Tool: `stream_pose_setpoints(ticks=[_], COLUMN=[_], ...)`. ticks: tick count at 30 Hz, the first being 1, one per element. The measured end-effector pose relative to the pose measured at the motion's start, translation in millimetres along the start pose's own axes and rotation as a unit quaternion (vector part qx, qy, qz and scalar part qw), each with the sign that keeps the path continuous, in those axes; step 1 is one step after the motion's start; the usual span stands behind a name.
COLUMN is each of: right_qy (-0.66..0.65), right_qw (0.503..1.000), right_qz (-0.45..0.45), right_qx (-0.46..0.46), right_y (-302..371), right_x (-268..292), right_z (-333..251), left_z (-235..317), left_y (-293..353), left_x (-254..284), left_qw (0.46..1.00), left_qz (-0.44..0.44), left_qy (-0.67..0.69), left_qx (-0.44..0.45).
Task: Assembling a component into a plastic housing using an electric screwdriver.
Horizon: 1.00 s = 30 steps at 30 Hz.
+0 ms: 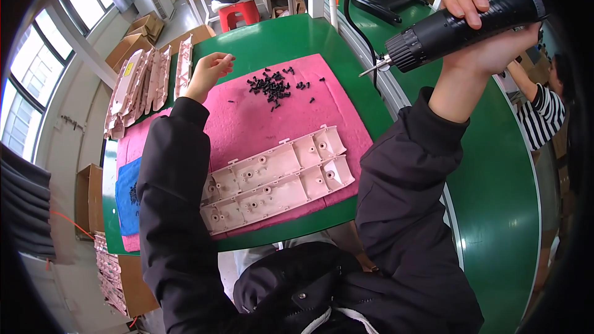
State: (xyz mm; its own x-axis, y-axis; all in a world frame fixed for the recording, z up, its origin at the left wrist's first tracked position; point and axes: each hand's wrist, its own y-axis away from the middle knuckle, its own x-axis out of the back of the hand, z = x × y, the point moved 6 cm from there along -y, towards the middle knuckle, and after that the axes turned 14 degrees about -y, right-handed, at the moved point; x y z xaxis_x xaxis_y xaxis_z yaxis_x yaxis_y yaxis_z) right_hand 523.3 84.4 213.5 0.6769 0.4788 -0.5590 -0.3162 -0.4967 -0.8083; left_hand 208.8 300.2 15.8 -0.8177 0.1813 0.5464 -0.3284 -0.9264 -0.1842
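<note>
My right hand (473, 49) grips a black electric screwdriver (455, 21), raised at the upper right. Its thin metal bit points left and down. Over the far left part of the pink mat (241, 127), my left hand (210, 74) has its fingers drawn together in a pinch; whatever may be in it is too small to make out. To its right lies a loose pile of small black screw-like pieces (270, 86), with a few strays around it. Two long pale pink plastic shells (278, 179) rest side by side on the near part of the mat, hollow sides up, with round posts inside.
More pink shells (139, 86) are stacked at the table's left, beside a blue cloth (129, 198) bearing dark bits. A metal rail (396, 96) borders the green table on the right. Beyond it lie a black device (387, 1) and a person in a striped sleeve (544, 114).
</note>
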Motion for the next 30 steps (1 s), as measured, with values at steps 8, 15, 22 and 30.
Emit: stream_pose_setpoints(ticks=[8, 15, 22, 30], right_qy=[-0.002, 0.004, 0.007, -0.010], right_qw=[1.000, 1.000, 1.000, 0.997], right_qz=[0.006, -0.002, -0.020, -0.046], right_qx=[0.000, -0.009, -0.019, -0.058], right_y=[-2.5, -3.8, 3.1, 19.3], right_x=[-2.9, 2.1, 3.1, 11.2], right_z=[-0.1, -2.9, 3.4, 6.5], left_z=[-30.3, -28.7, -5.2, 84.8], left_y=[-3.7, 1.5, 13.3, 123.2], left_x=[-3.2, -40.1, -23.6, -18.1], left_qw=[0.968, 0.993, 0.939, 0.897], left_qz=[-0.026, -0.087, 0.045, -0.142], left_qy=[0.234, -0.048, -0.325, -0.385], left_qx=[0.084, 0.065, -0.102, -0.162])
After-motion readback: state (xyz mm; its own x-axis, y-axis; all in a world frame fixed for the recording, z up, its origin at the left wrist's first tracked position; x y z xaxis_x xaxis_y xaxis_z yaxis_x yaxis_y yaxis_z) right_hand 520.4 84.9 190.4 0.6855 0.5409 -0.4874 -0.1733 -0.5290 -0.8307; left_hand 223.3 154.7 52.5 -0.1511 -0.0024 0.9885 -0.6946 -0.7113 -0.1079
